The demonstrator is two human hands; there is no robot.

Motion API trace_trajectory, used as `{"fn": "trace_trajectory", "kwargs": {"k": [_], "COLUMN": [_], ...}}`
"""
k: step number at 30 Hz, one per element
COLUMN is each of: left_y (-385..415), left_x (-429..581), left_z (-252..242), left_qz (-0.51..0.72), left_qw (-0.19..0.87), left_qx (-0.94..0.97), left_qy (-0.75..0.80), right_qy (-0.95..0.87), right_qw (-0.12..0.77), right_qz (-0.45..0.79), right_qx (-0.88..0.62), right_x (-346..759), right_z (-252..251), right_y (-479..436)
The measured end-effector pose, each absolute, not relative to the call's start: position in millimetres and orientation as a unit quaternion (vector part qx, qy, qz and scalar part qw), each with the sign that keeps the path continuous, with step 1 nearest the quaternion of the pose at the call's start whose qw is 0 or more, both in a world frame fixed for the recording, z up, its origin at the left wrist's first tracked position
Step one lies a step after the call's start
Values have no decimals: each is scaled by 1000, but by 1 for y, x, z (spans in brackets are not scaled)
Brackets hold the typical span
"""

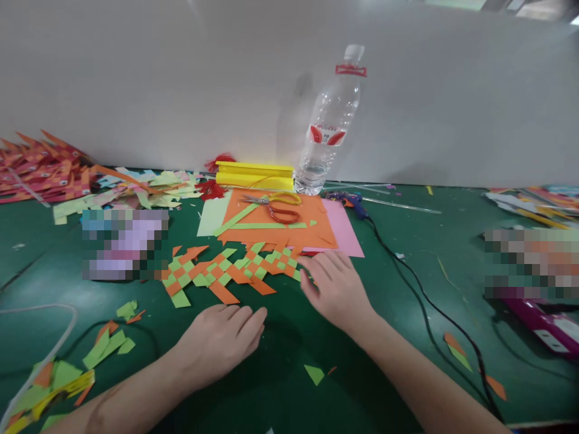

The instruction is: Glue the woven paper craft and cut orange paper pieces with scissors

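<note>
A row of green and orange checkered woven paper pieces (pixel 230 268) lies across the green table in front of me. My right hand (pixel 337 289) is at its right end, thumb and fingers apart, fingertips over or touching the last piece; a gripped part cannot be made out. My left hand (pixel 226 331) rests on the table just below the row, fingers curled in and apart from the paper, with nothing visible in it. Behind the row, scissors (pixel 275 208) with orange and yellow handles lie on orange paper sheets (pixel 312 220), beside green paper strips (pixel 266 226).
A clear bottle (pixel 328 120) stands tilted near the grey partition, beside a folded yellow paper piece (pixel 256 175). A glue gun (pixel 353 202) trails a black cord (pixel 420 286) down the right. Paper scraps (pixel 108 346) lie left; a purple object (pixel 543 322) sits right.
</note>
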State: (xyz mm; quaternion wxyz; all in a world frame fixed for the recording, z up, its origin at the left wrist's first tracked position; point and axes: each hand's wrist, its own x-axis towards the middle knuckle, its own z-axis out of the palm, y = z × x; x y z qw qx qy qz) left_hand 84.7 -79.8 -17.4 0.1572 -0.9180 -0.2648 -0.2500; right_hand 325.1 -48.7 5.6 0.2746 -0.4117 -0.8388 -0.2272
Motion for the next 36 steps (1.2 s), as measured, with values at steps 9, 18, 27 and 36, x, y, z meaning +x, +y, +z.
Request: {"fn": "trace_trajectory", "kwargs": {"k": [9,18,27,36], "left_y": [-68,-55,-44,-49], "left_x": [73,69,51,55], "left_z": [-13,-11,-11,-8], "left_qz": [-195,-163,-47,-35], "left_qw": [222,288,210,166], "left_qx": [-886,-836,-808,-834], "left_qy": [-357,-438,-549,-525], "right_qy": [-869,-866,-838,-847], "right_qw": [216,230,318,289], "right_qz": [-162,-141,-141,-100], "right_qx": [-415,-420,-420,-435], "right_x": [264,267,291,294], "right_z": [1,-15,-11,-14], "right_y": [-60,-55,-35,-32]}}
